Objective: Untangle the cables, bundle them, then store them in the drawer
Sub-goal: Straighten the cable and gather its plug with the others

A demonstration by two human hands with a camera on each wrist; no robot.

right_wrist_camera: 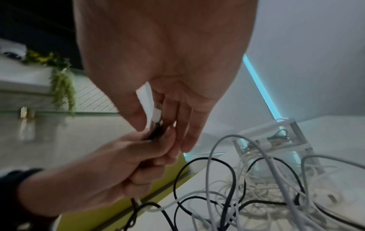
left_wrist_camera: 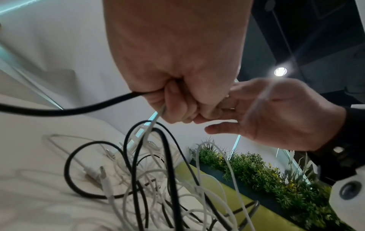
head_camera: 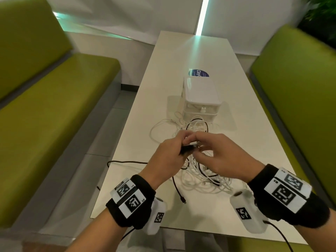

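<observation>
**Two hands met over a knot of cables**

Head view: the left hand [head_camera: 166, 157] was curled round a black cable [head_camera: 177, 190] and a white one, while the right hand [head_camera: 221, 157] pinched a white connector [head_camera: 192, 143] beside it. Beneath and beyond the grip, the tangled cables [head_camera: 201, 177] sprawled on the white table [head_camera: 245, 135]. Farther off stood the small drawer unit [head_camera: 201, 99], cables lying against its front. Green benches [head_camera: 45, 113] flanked the table.

Left wrist view: the fist [left_wrist_camera: 177, 78] clamped the black cable [left_wrist_camera: 65, 110]; loops [left_wrist_camera: 150, 179] hung below.

Right wrist view: thumb and fingertips [right_wrist_camera: 136, 115] nipped the white plug [right_wrist_camera: 157, 115]; the drawer unit [right_wrist_camera: 276, 139] stood behind the pile.
</observation>
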